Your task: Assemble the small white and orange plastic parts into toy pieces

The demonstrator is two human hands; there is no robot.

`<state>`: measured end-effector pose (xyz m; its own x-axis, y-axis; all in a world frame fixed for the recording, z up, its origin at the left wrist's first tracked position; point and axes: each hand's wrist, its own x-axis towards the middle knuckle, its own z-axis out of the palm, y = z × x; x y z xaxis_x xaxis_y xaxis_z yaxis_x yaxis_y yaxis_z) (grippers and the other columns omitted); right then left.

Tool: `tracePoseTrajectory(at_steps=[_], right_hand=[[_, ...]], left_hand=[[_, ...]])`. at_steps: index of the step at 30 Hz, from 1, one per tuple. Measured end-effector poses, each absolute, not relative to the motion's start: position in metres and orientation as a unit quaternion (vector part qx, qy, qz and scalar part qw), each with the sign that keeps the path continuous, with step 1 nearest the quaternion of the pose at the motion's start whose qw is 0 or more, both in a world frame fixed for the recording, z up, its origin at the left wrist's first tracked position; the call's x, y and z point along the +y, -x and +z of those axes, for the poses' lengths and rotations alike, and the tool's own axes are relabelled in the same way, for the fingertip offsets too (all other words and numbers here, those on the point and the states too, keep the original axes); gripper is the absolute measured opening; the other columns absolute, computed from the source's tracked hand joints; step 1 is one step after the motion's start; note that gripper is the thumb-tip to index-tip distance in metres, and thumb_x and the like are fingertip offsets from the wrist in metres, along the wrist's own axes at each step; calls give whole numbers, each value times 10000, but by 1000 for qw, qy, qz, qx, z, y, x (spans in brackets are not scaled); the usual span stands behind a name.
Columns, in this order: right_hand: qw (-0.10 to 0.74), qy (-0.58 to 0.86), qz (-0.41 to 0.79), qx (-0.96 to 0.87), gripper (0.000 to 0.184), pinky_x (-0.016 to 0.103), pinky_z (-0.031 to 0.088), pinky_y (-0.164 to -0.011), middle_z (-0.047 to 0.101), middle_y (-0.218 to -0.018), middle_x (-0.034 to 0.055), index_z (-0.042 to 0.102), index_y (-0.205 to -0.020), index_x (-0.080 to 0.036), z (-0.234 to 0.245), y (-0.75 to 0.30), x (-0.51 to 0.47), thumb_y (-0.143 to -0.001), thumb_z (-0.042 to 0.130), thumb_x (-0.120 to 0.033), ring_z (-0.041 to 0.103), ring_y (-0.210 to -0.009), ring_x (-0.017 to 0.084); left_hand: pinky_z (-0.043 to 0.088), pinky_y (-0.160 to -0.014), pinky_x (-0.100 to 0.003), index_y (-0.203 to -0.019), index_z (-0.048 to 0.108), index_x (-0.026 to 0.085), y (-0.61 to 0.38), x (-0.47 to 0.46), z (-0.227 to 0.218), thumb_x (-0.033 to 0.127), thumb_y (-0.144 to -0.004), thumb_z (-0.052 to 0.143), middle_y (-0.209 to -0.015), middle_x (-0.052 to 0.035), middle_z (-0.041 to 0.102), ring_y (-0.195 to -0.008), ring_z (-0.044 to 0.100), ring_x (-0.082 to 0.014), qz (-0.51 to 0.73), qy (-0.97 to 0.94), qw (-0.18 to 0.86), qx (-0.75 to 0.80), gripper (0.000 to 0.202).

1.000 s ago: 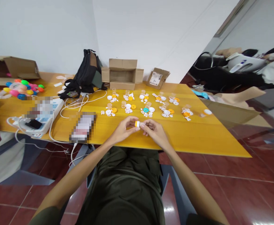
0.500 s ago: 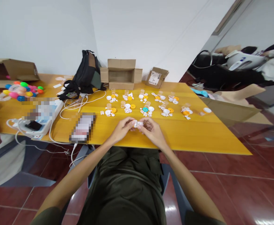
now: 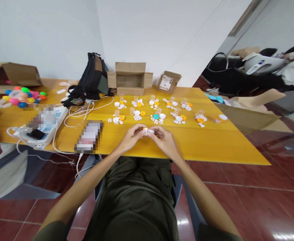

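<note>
Both my hands meet over the near edge of the yellow table [image 3: 212,144]. My left hand [image 3: 130,138] and my right hand [image 3: 165,140] pinch between their fingertips a small clear vial with an orange cap [image 3: 147,131]. The fingers of both hands are closed on it. Just beyond my hands lie several groups of small parts [image 3: 157,112]: clear vials, white perforated discs, orange caps and one teal cap, laid out in two rows.
A phone [image 3: 88,136] lies left of my hands, with a power strip and white cables [image 3: 43,125] further left. A black backpack [image 3: 91,80], an open cardboard box [image 3: 130,78], a small parcel [image 3: 167,82] and colourful toys [image 3: 23,93] sit at the back. Another person [image 3: 275,67] is at the far right.
The vial has turned in my fingers: the orange cap showed a second ago, was hidden half a second ago, and shows again now. My hands stayed in place.
</note>
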<state>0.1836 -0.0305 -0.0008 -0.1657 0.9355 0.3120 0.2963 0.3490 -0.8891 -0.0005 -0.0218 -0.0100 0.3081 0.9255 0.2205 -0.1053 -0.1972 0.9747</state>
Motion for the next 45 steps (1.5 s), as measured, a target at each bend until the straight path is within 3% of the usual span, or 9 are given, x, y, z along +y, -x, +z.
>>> tracePoseTrajectory(at_steps=[6, 10, 14, 20, 28, 34, 45], right_hand=[[462, 451, 361, -673, 313, 315, 533, -613, 768, -815, 38, 668, -876, -237, -3, -184, -30, -816, 715, -540, 693, -678, 198], [452, 445, 363, -683, 314, 318, 555, -623, 771, -909, 47, 654, -940, -249, -3, -186, -30, -806, 745, -517, 717, -756, 213], [454, 422, 318, -718, 346, 330, 589, -651, 751, -1069, 67, 674, -1037, -272, -2, -186, -31, -786, 799, -475, 717, -857, 227], [462, 403, 282, -738, 194, 340, 620, -687, 746, -956, 54, 692, -967, -268, 3, -186, -33, -885, 719, -442, 715, -836, 224], [450, 380, 288, -755, 185, 372, 614, -804, 735, -983, 57, 681, -975, -258, 6, -190, -33, -892, 718, -419, 710, -895, 223], [429, 406, 312, -744, 215, 401, 609, -801, 743, -970, 56, 695, -964, -270, 6, -185, -31, -871, 724, -462, 711, -874, 244], [447, 355, 202, -796, 113, 409, 579, -837, 736, -1004, 67, 673, -1041, -275, 1, -184, -33, -936, 648, -305, 698, -928, 263]], left_hand=[[536, -900, -330, -1068, 685, 198, 2, -21, -13, 558, -835, 764, -1054, -80, 744, -968, 691, -206, 489, -614, 534, 314, 436], [542, -919, -345, -1075, 684, 200, 3, -22, -12, 546, -833, 773, -1086, -92, 752, -996, 705, -219, 483, -616, 541, 309, 432], [552, -903, -342, -1074, 684, 200, 3, -23, -11, 529, -820, 790, -1127, -98, 753, -1007, 718, -228, 473, -613, 552, 309, 429], [555, -896, -333, -1061, 684, 203, 4, -21, -12, 547, -812, 787, -1106, -80, 740, -981, 718, -213, 472, -605, 555, 321, 438], [559, -800, -309, -976, 686, 184, 2, -22, -10, 591, -775, 792, -952, -50, 727, -836, 684, -179, 462, -597, 564, 335, 466], [550, -796, -313, -951, 679, 189, 1, -22, -8, 599, -786, 772, -939, -49, 712, -860, 664, -192, 473, -606, 538, 345, 452], [491, -719, -285, -930, 559, 209, -2, -25, -7, 708, -868, 613, -875, -4, 619, -737, 569, -148, 455, -621, 515, 377, 506]])
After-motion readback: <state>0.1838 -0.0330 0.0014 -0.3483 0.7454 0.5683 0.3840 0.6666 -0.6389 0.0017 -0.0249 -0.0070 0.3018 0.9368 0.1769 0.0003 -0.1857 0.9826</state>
